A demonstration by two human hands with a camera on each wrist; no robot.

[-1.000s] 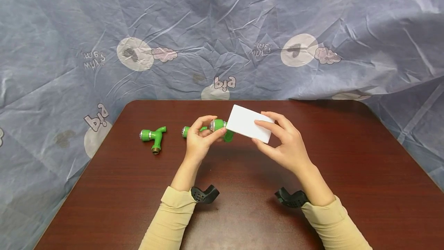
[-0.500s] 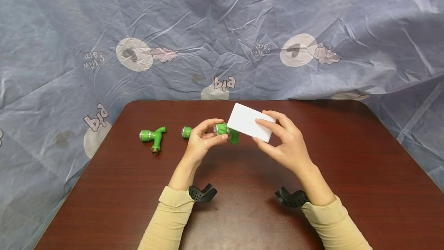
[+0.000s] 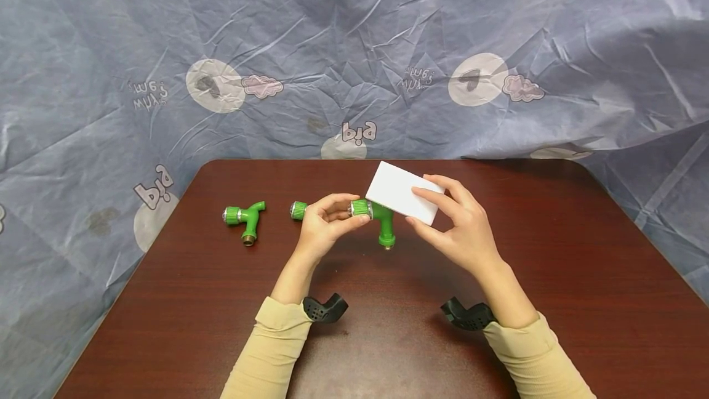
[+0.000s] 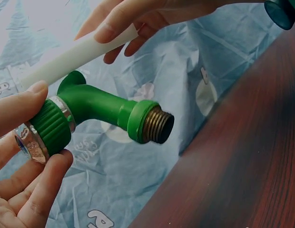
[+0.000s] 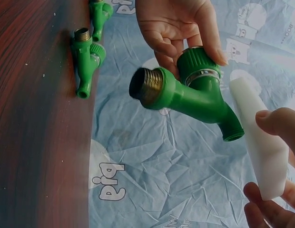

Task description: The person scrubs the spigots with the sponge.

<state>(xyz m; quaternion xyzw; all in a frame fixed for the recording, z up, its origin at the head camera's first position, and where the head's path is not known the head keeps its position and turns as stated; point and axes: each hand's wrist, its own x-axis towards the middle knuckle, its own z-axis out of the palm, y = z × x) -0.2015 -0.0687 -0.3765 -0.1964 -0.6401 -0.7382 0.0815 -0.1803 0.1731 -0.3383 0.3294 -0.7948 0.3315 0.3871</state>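
Note:
My left hand (image 3: 324,223) pinches a green tap (image 4: 100,107) by its ribbed knob, between thumb and fingers. The tap is held up above the table, its brass threaded end (image 4: 159,126) pointing away from that hand. My right hand (image 3: 460,220) grips a white rectangular block (image 3: 404,193), thumb on one edge and fingers over the face and far edge. In the head view the block overlaps the upper part of the tap. From the right wrist, the block (image 5: 259,137) appears beside the tap's spout (image 5: 231,130).
Two more green taps lie on the dark red-brown table (image 3: 498,263): one tap (image 3: 244,220) at the left, and another tap (image 3: 298,210) partly hidden behind my left hand. A blue-grey printed cloth (image 3: 354,48) hangs behind the table.
The held tap has moved slightly right and turned, so its threaded end now shows below the block. The block has shifted a little up and right with my right hand.

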